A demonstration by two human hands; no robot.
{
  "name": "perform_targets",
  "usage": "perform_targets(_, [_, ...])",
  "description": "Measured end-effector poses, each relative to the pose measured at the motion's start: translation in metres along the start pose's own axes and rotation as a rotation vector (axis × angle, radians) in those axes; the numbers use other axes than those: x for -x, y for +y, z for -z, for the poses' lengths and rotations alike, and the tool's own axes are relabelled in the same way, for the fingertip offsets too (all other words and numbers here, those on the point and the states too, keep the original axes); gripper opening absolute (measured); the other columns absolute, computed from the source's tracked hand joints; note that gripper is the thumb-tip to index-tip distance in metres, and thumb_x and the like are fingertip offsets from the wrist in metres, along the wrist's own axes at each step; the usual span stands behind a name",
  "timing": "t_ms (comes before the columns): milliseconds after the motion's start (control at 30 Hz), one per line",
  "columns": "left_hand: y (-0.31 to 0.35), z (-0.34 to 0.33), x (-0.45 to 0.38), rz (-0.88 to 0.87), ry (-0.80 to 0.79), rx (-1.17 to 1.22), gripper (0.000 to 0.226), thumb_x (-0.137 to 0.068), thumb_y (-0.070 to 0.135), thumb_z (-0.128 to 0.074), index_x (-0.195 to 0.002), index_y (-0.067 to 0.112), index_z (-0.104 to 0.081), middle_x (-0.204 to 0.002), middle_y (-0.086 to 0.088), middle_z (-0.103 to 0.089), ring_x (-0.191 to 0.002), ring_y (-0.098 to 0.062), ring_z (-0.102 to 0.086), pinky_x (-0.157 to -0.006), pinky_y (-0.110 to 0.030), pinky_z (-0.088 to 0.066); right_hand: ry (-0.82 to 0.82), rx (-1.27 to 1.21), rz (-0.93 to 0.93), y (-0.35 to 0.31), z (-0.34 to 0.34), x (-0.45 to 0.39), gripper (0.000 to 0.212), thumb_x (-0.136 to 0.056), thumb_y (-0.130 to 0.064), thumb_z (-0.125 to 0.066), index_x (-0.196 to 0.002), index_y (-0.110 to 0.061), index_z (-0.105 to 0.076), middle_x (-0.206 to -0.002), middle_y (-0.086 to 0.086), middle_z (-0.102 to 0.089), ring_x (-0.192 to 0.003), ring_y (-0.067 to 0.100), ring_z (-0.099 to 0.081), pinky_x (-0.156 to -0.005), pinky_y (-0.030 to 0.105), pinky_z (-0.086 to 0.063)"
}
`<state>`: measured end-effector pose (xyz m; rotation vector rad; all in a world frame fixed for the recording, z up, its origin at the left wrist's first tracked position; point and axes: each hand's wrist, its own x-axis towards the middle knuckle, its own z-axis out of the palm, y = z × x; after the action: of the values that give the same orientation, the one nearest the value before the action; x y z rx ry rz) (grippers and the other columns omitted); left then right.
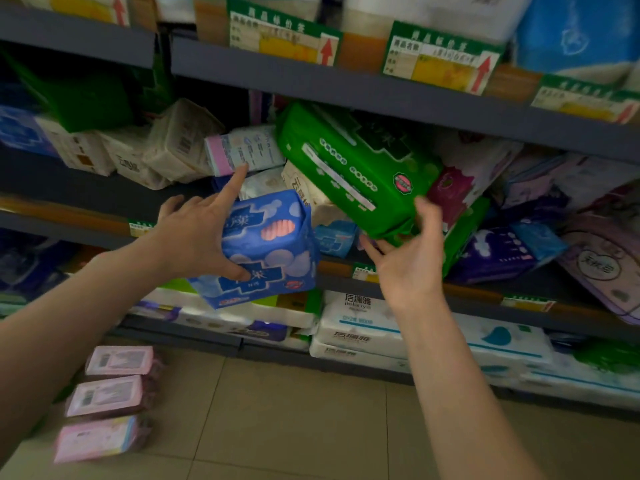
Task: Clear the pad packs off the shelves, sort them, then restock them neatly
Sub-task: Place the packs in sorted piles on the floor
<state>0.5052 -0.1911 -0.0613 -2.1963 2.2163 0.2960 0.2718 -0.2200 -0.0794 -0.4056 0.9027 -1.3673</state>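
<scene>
Left hand (197, 233) gripping, forefinger out, right hand (407, 261) seemingly loose-fingered

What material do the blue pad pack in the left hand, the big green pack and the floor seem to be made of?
Blue pad pack: probably thin plastic film, slightly glossy; it creases and dents where the left hand grips it.
Big green pack: likely soft plastic wrap too; it shows shiny highlights and wrinkled edges.
Floor: seemingly ceramic tile, beige and smooth, with straight grout lines.
</scene>
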Motion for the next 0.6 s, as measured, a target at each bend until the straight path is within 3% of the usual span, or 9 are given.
perform_targets(100, [0.005,-0.001,-0.002,-0.03,-0.02,-0.049,0.139,-0.059,0.055,-0.079,-0.136,0.033,0.035,-0.147,-0.004,-0.035,-0.129,-0.027,-0.036,-0.11,-0.04,-0.016,0.083,0.014,-0.071,-0.005,-0.006,-0.011,0.054,-0.079,-0.052,-0.061,-0.126,-0.025,-0.054,-0.123,0.004,-0.061,-0.111,0.024,-0.056,-0.084,0.037,-0.047])
perform_targets(200, [0.007,-0.006,0.002,-0.045,-0.026,-0.092,0.137,-0.06,0.057,-0.077,-0.122,0.038,0.043,-0.149,-0.003,-0.031,-0.131,-0.025,-0.035,-0.111,-0.038,-0.015,0.106,0.092,-0.107,-0.004,-0.011,-0.009,0.044,-0.081,-0.04,-0.067,-0.12,-0.022,-0.056,-0.114,0.004,-0.064,-0.101,0.021,-0.06,-0.071,0.032,-0.047])
perform_targets(333, [-0.003,-0.017,0.02,-0.022,-0.054,-0.138,0.135,-0.061,0.059,-0.075,-0.112,0.038,0.047,-0.148,-0.003,-0.033,-0.133,-0.025,-0.034,-0.112,-0.037,-0.014,-0.004,0.175,-0.041,0.01,-0.005,0.006,0.05,-0.085,-0.021,-0.065,-0.13,-0.019,-0.045,-0.108,0.001,-0.065,-0.099,0.017,-0.061,-0.089,0.042,-0.048])
perform_targets(433, [-0.016,-0.025,0.043,0.05,-0.099,-0.144,0.134,-0.063,0.059,-0.075,-0.113,0.036,0.048,-0.151,-0.003,-0.028,-0.137,-0.024,-0.029,-0.112,-0.036,-0.014,-0.054,0.205,0.038,0.018,-0.012,0.016,0.05,-0.084,-0.015,-0.064,-0.128,-0.017,-0.042,-0.102,-0.002,-0.065,-0.094,0.013,-0.063,-0.095,0.041,-0.047])
perform_targets(600, [-0.047,-0.057,0.104,0.234,-0.195,-0.08,0.132,-0.064,0.059,-0.074,-0.116,0.036,0.046,-0.152,0.0,-0.026,-0.137,-0.023,-0.027,-0.11,-0.035,-0.016,-0.288,0.293,-0.034,0.033,-0.014,0.031,0.07,-0.074,-0.021,-0.065,-0.138,-0.027,-0.036,-0.114,0.0,-0.065,-0.094,0.013,-0.067,-0.081,0.035,-0.055])
